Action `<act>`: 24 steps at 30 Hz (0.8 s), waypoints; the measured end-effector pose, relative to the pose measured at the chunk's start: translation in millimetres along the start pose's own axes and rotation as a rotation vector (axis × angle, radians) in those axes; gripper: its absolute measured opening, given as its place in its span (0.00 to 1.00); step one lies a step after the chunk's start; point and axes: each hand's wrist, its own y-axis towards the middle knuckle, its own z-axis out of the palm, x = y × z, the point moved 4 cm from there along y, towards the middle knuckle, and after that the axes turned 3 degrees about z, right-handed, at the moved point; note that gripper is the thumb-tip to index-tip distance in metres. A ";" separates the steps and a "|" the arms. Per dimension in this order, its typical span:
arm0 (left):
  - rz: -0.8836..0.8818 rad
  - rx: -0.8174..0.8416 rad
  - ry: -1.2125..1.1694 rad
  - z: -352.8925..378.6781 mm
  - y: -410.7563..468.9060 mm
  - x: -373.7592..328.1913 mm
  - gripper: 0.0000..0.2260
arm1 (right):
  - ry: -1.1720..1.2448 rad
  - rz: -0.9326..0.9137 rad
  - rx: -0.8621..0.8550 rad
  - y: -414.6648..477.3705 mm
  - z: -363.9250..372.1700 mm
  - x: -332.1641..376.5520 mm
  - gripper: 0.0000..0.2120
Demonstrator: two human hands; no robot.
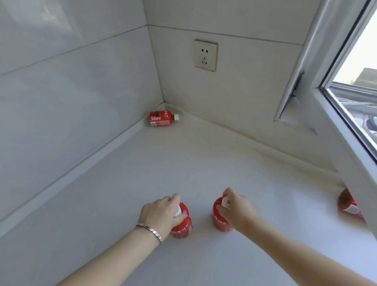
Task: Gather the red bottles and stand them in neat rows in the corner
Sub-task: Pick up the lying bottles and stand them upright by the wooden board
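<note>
Pinching caps, curled fingers (176, 198) hold both: left hand (162, 213) the left bottle (183, 228), right hand (238, 212) the right bottle (220, 222).

We look down on a white countertop (141, 177) that runs to a corner at twelve o'clock, where pale tiled walls (62, 94) meet. A cream wall socket (206, 55) sits at one o'clock. A white-framed window (345, 153) fills three o'clock, daylight behind its glass.
</note>
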 end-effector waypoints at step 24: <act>-1.266 -0.394 -0.233 -30.1 -658.3 170.1 0.13 | -0.472 -0.975 0.475 -412.9 297.0 253.9 0.15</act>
